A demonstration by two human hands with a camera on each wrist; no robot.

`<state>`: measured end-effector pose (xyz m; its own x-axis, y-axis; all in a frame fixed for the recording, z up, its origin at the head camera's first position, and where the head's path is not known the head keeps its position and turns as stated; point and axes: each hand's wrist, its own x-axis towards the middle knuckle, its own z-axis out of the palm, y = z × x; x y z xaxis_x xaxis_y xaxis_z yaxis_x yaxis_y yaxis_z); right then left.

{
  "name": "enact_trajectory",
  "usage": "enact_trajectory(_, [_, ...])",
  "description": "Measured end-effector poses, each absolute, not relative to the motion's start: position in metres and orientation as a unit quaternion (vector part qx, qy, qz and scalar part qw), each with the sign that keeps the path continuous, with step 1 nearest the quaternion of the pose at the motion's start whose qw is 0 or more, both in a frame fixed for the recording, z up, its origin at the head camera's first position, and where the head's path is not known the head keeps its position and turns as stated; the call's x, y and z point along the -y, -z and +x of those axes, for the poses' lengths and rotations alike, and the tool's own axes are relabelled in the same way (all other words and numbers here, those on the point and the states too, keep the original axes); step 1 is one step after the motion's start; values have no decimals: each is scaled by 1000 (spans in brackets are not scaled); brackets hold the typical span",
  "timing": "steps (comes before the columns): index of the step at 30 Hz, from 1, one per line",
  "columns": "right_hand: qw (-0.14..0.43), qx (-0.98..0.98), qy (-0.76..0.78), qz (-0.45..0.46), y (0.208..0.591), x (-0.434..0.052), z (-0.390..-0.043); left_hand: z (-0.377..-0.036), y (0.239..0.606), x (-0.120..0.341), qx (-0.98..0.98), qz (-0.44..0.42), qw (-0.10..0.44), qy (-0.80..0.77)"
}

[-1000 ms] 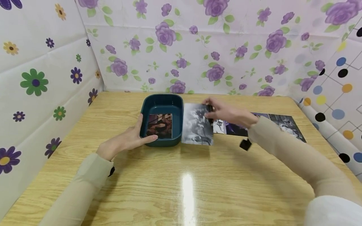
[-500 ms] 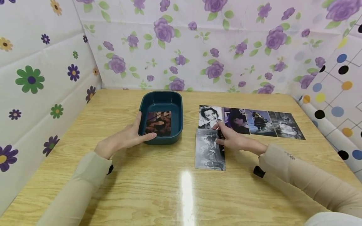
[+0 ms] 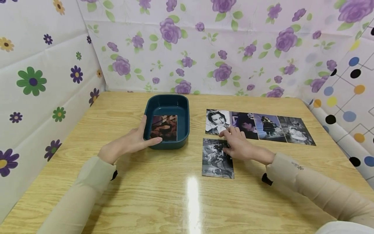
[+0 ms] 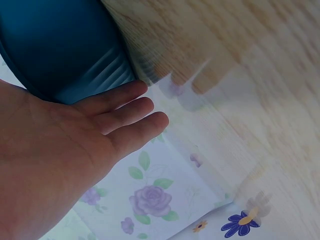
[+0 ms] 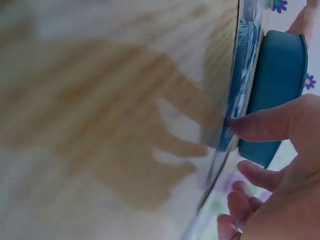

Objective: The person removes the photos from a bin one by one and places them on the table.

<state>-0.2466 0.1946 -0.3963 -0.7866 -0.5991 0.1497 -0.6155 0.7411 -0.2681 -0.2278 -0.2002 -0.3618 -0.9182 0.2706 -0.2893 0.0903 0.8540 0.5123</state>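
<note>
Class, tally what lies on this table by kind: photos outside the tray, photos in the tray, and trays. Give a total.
Photos outside the tray: 5
Photos in the tray: 1
Trays: 1
Total: 7

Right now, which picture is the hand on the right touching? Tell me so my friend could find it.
Start at the dark teal tray on the wooden table, then look to its right. Four photos lie in a row; just below the leftmost sits one black-and-white photo alone. The right hand rests on its edge.
</note>
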Motion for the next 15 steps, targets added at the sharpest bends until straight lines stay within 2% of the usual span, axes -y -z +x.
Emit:
enact_trajectory(6, [46, 874, -245, 416, 364, -159, -273, -226, 361, 202, -946, 93, 178, -254])
enact_trajectory(11, [-6, 849, -318, 423, 333, -110, -309, -227, 362, 201, -945, 94, 179, -258])
enact_trajectory(15, [-50, 850, -310, 423, 326, -76, -339, -227, 362, 201, -945, 94, 182, -257])
